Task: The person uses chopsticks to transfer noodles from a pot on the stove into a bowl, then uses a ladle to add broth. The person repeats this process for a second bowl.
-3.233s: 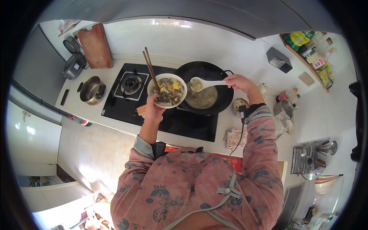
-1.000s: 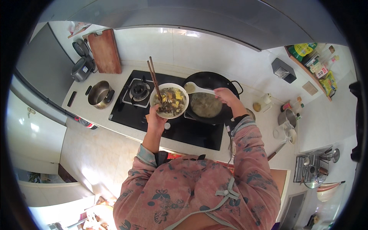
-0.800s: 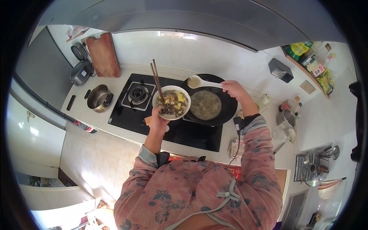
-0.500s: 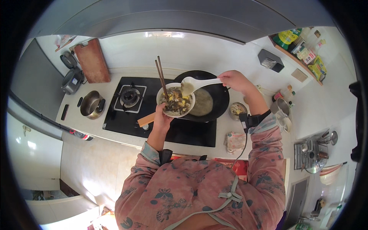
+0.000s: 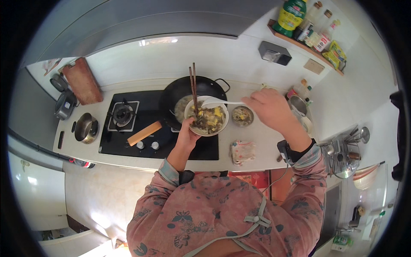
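Note:
My left hand (image 5: 187,136) grips a white bowl (image 5: 225,123) by its near left side, thumb at the rim. Dark greens and yellow egg-like pieces in broth fill the bowl. Two brown chopsticks (image 5: 193,83) stand upright in it, leaning on the left. My right hand (image 5: 267,107) is closed around the handle end of a white ladle (image 5: 231,102), whose head is at the bowl's far rim. Behind and left of the bowl, a black wok (image 5: 209,87) with cloudy liquid sits on the stove, its wooden handle (image 5: 144,133) pointing toward me. The bowl covers part of the wok.
Right of the bowl, a small metal bowl (image 5: 242,116) of similar food stands on the counter near a folded cloth (image 5: 243,153). A steel pot (image 5: 87,128) is left of the bare burner (image 5: 123,115). Bottles (image 5: 291,17) line a wall shelf. Farther right hangs a utensil rack (image 5: 340,154).
The view has swung right. My left hand has carried the bowl rightward across the wok, toward the small metal bowl. The ladle has moved along with it, its head staying at the bowl.

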Available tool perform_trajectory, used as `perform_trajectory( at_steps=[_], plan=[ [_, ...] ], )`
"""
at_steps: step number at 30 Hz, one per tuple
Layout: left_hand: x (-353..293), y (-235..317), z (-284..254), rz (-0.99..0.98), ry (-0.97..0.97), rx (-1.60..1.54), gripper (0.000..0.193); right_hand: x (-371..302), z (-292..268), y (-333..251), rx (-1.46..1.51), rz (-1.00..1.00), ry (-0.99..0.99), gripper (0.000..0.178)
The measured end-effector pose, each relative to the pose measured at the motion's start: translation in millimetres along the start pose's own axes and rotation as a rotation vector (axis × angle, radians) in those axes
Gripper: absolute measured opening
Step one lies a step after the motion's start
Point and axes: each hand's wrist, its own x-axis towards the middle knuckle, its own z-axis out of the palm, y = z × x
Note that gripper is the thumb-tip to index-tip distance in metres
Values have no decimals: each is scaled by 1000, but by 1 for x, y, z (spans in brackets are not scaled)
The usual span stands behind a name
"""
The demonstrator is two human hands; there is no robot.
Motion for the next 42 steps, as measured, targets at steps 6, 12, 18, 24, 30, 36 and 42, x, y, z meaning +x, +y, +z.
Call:
perform_trajectory(
  at_steps=[6,12,18,24,30,36,42],
  plan=[
    [22,-77,39,-84,-51,-24,41,-138,11,58,379,615,49,14],
    [52,-175,64,-189,-24,-5,38,-286,54,57,724,1133,185,17],
    [84,-262,84,-263,-90,-8,40,-374,53,44,828,1436,164,23],
    [117,-326,86,-308,-40,27,44,-410,47,32,854,1585,161,24],
    [136,-350,84,-307,45,207,40,-423,52,32,872,1561,266,23],
    [152,-362,66,-194,66,566,46,-415,65,44,805,1625,283,22],
    [159,-368,48,-41,169,904,70,-395,81,52,690,1563,238,20]
  ],
)
